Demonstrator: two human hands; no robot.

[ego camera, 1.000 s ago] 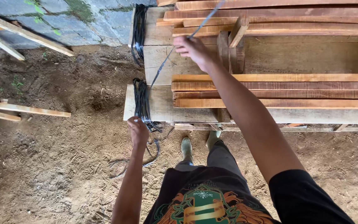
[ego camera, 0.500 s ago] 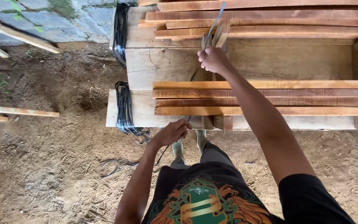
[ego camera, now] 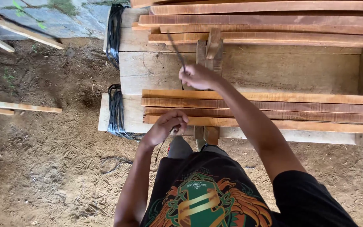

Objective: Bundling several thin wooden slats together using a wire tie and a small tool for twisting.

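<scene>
My right hand (ego camera: 199, 77) is closed around a thin dark strap (ego camera: 176, 49) that runs up and away over the wooden bench (ego camera: 156, 69). It hovers just above the near stack of reddish wooden slats (ego camera: 274, 110). My left hand (ego camera: 168, 125) is closed on the lower end of the strap at the front edge of that stack, near the short upright wooden pegs (ego camera: 210, 47) and the block below. A second stack of slats (ego camera: 265, 21) lies farther back on the bench.
Two bundles of black straps (ego camera: 116, 111) hang over the bench's left end. Loose slats (ego camera: 19, 107) lie on the dirt floor at left, more (ego camera: 17, 31) near grey paving stones. A strap loop (ego camera: 112, 164) lies in the dirt.
My left hand has risen from beside the hanging strap bundle to the front edge of the near slats. My right hand has drawn closer with the strap, above the same stack.
</scene>
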